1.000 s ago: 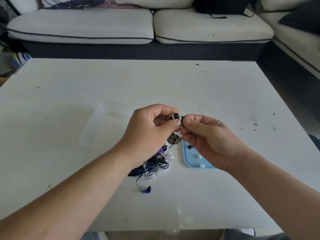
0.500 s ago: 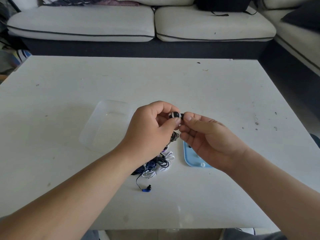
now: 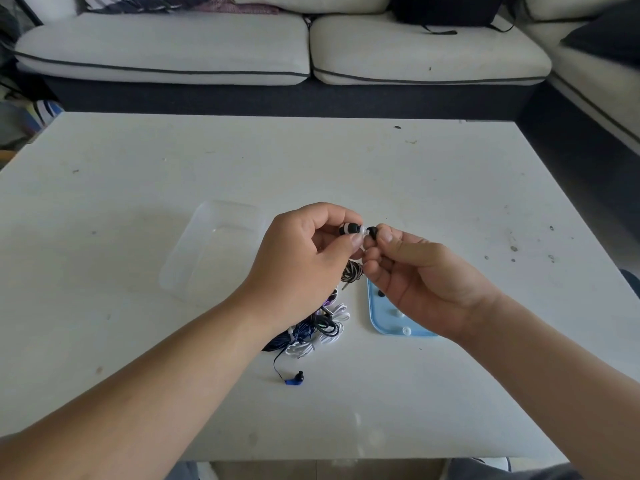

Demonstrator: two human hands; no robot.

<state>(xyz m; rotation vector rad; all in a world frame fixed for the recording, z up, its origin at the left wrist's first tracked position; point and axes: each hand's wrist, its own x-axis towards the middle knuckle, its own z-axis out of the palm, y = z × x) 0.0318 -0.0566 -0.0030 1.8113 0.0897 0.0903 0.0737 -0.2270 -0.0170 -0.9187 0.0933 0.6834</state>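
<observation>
The near edge of the desk (image 3: 311,427) crosses at 6 o'clock, with open surface on either side of my forearms. At 6 o'clock from my hands a blue earbud (image 3: 294,380) lies on its lead, just short of the cable pile (image 3: 322,329), a tangle of blue, black, white and purple cords. At 5 o'clock a pale blue tray (image 3: 377,317) carrying small loose tips (image 3: 406,330) lies partly under my right hand (image 3: 429,282). The fingers of my left hand (image 3: 301,261) pinch the banded earbud (image 3: 350,229), black and white, held above the desk with its striped cord (image 3: 351,271) hanging below. My right fingers pinch the black ear tip (image 3: 372,232) against the earbud's white nozzle. A clear container (image 3: 214,251) sits at 9 o'clock. Toward 12 o'clock wide desk surface runs to the far edge, then the sofa (image 3: 173,50).
</observation>
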